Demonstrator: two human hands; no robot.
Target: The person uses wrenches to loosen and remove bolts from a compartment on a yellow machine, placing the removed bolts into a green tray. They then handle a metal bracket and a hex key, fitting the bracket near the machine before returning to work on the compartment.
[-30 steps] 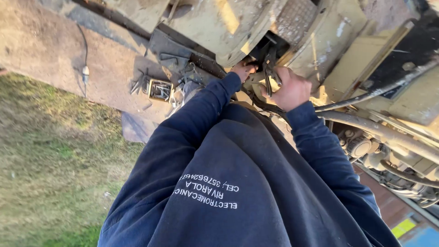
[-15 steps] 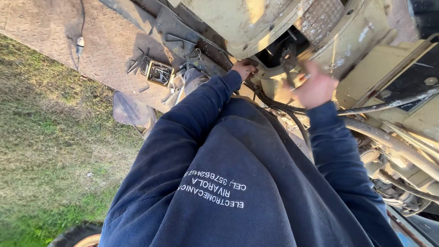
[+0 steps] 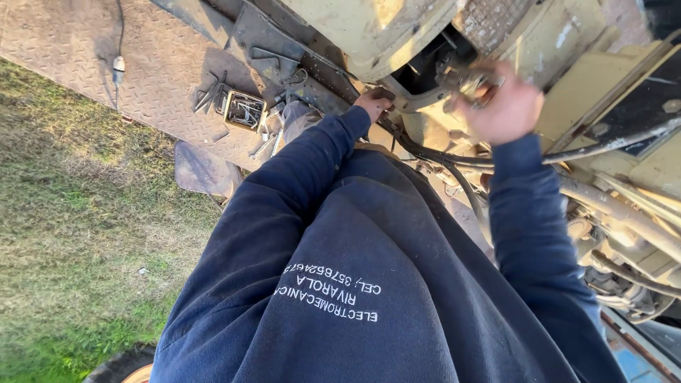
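Observation:
I lean against a worn yellow machine [image 3: 397, 28], my navy sweatshirt filling the lower view. My left hand [image 3: 372, 103] rests with curled fingers on the dark edge below an opening [image 3: 433, 60] in the machine's body; whether it grips anything there is unclear. My right hand [image 3: 500, 106] is raised at the right side of that opening and closed around a small metal tool [image 3: 464, 79], which is blurred by motion. Black hoses [image 3: 454, 159] run beneath both hands.
A metal checker-plate platform [image 3: 142, 64] carries a small open box of wrenches [image 3: 245, 111], loose wrenches [image 3: 273, 138] and a grey rag [image 3: 202, 170]. Grass [image 3: 78, 234] lies at the left, a tyre [image 3: 124, 365] at the bottom left. Pipes and fittings [image 3: 624, 227] crowd the right.
My right hand has lifted from the hoses up to the right side of the opening, holding the tool. My left hand stays on the dark edge. The view has shifted slightly.

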